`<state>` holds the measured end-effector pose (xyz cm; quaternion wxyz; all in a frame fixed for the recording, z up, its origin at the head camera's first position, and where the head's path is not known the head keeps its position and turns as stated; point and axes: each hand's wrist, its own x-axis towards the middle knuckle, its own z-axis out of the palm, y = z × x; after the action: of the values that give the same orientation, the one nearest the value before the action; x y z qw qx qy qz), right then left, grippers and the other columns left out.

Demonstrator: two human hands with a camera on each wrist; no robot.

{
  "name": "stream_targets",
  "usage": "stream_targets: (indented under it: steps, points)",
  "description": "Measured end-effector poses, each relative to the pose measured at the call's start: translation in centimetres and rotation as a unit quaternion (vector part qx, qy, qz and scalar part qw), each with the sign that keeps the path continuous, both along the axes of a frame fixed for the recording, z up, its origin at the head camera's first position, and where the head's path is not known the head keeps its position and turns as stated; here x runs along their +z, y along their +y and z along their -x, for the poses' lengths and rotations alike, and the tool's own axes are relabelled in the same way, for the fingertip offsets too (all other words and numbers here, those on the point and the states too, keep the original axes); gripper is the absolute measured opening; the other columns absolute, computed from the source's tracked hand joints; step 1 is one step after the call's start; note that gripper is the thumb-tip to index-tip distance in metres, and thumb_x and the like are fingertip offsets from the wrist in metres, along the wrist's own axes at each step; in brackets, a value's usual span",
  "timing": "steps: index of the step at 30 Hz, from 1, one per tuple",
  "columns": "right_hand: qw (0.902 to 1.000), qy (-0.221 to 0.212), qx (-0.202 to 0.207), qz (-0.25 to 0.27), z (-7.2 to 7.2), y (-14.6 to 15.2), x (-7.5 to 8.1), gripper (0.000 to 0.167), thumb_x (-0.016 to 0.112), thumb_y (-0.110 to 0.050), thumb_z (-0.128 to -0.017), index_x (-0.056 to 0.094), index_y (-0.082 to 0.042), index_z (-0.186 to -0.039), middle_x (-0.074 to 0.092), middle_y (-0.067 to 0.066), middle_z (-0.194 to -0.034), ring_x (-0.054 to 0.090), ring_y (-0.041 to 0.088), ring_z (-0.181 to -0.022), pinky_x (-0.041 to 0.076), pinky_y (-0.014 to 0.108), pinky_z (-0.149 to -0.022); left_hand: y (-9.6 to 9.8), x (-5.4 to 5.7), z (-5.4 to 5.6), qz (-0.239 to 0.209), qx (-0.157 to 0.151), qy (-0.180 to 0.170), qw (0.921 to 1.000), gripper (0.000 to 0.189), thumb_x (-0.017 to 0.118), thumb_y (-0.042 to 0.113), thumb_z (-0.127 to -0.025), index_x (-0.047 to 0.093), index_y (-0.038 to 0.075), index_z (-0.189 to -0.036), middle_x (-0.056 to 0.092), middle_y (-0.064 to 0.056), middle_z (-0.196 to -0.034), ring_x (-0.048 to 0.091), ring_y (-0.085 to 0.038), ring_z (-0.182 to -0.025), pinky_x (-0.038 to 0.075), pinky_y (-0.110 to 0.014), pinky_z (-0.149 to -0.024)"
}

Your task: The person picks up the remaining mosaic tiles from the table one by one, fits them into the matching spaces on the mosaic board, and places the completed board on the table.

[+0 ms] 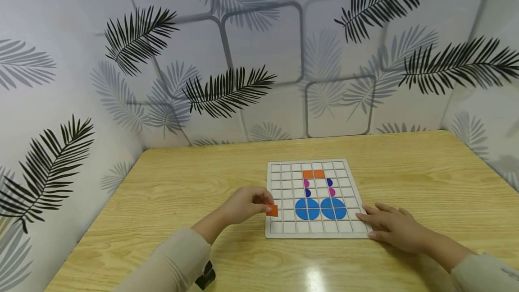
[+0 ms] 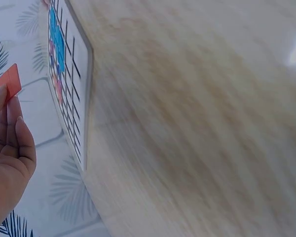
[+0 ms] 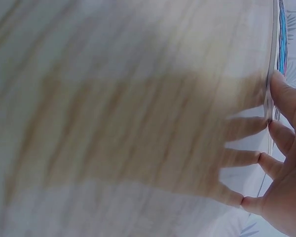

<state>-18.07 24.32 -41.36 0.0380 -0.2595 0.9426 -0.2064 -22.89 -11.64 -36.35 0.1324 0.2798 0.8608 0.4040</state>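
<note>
My left hand (image 1: 248, 204) pinches an orange square tile (image 1: 272, 211) between thumb and fingers, over the left edge of a white grid board (image 1: 279, 228). In the left wrist view the same orange tile (image 2: 10, 81) stands up from the fingertips. On the board lie two orange squares (image 1: 313, 174) side by side, small pink and dark blue half circles (image 1: 330, 182) below them, and two blue discs (image 1: 307, 209) made of quarter pieces. At the board's lower right edge my right hand (image 1: 395, 228) rests with spread fingers, thumb and fingertips right at the rim.
The board lies on a wood-grain table (image 1: 194, 179) that meets a leaf-patterned wall (image 1: 263, 48) at the back. A small black object (image 1: 206, 276) shows under the left sleeve. Light reflects off the table near its front edge.
</note>
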Motion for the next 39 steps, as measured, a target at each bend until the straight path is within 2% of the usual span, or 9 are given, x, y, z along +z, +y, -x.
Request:
stream_targets:
  steps: [16, 32, 39]
  points:
    - [0.9999, 0.009, 0.003, -0.013, -0.1, 0.1, 0.4, 0.048, 0.052, -0.042, -0.082, 0.051, -0.017, -0.122, 0.040, 0.013, -0.129, 0.028, 0.044, -0.116, 0.016, 0.067, -0.080, 5.9, 0.5, 3.9, 0.029, 0.016, 0.013, 0.9994, 0.003, 0.058, 0.012, -0.083, 0.059, 0.012, -0.086, 0.056, 0.005, -0.077, 0.050, -0.010, -0.072, 0.043, -0.020, -0.064]
    - [0.9987, 0.026, 0.015, -0.040, 0.1, 0.1, 0.2, 0.046, 0.051, -0.043, -0.082, 0.051, -0.019, -0.122, 0.042, 0.013, -0.128, 0.032, 0.043, -0.114, 0.021, 0.067, -0.077, 9.2, 0.7, 6.8, 0.039, 0.025, 0.025, 0.9986, 0.008, 0.057, 0.008, -0.083, 0.060, 0.007, -0.090, 0.056, 0.003, -0.081, 0.052, -0.009, -0.076, 0.043, -0.020, -0.067]
    - [0.9990, 0.020, 0.013, -0.039, 0.2, 0.0, 0.2, 0.046, 0.052, -0.042, -0.082, 0.052, -0.018, -0.121, 0.042, 0.012, -0.128, 0.032, 0.043, -0.114, 0.021, 0.067, -0.077, 10.7, 0.5, 7.7, 0.050, 0.036, 0.025, 0.9978, 0.005, 0.056, 0.008, -0.084, 0.058, 0.010, -0.088, 0.055, 0.004, -0.081, 0.051, -0.009, -0.077, 0.042, -0.019, -0.066]
